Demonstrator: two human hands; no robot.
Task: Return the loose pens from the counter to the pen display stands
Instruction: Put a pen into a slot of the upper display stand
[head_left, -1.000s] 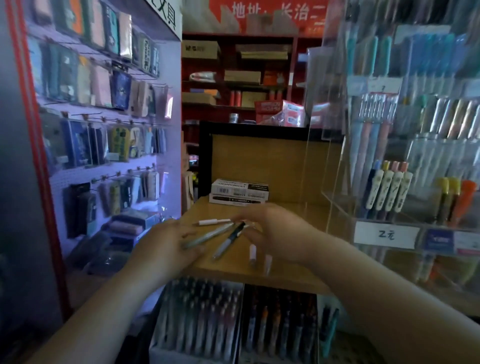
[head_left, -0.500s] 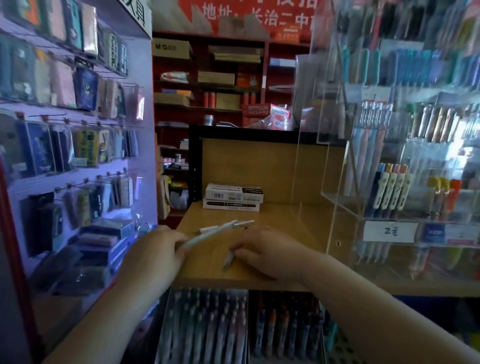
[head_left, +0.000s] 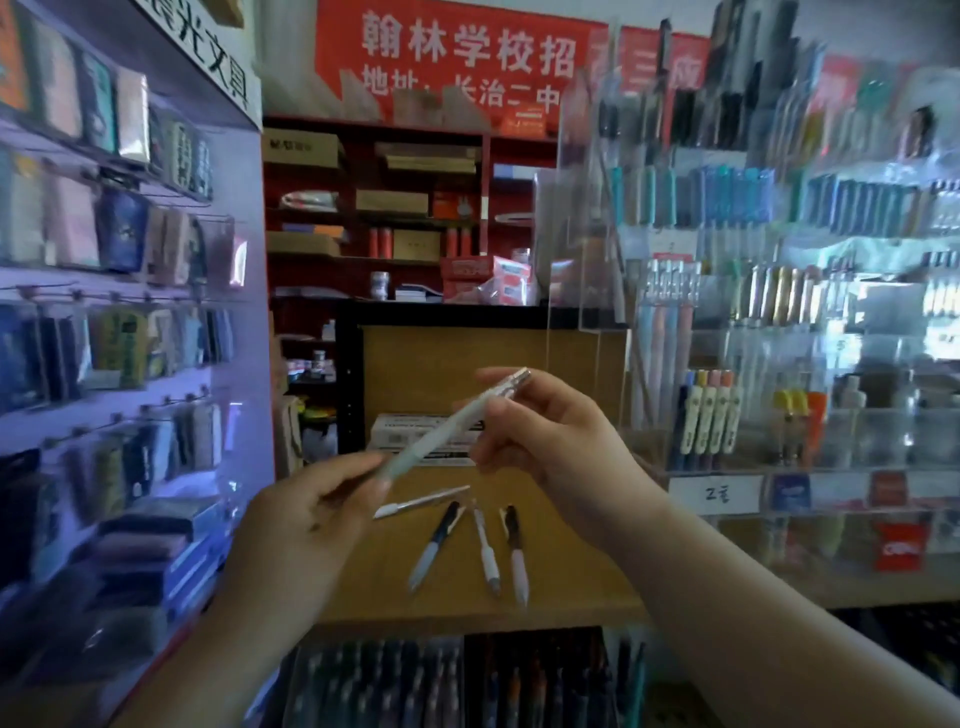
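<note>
A pale green pen (head_left: 448, 427) with a silver end is raised above the wooden counter (head_left: 571, 582), tilted up to the right. My left hand (head_left: 311, 519) pinches its lower tip and my right hand (head_left: 550, 441) grips its upper part. Several loose pens lie below on the counter: a thin white one (head_left: 421, 502), a dark-and-white one (head_left: 435, 545), a white one (head_left: 485, 552) and a pink-and-black one (head_left: 515, 553). Clear acrylic pen display stands (head_left: 779, 364) full of pens fill the right side.
Two flat white boxes (head_left: 415, 441) are stacked at the back of the counter. A pegboard wall of hanging packets (head_left: 130, 312) is on the left. Trays of pens (head_left: 457, 686) sit under the counter's front edge. Red shelves (head_left: 405, 218) stand behind.
Both hands rose from the counter, lifting the pale green pen. My right hand left the pens it covered, which now lie exposed. The camera tilted upward.
</note>
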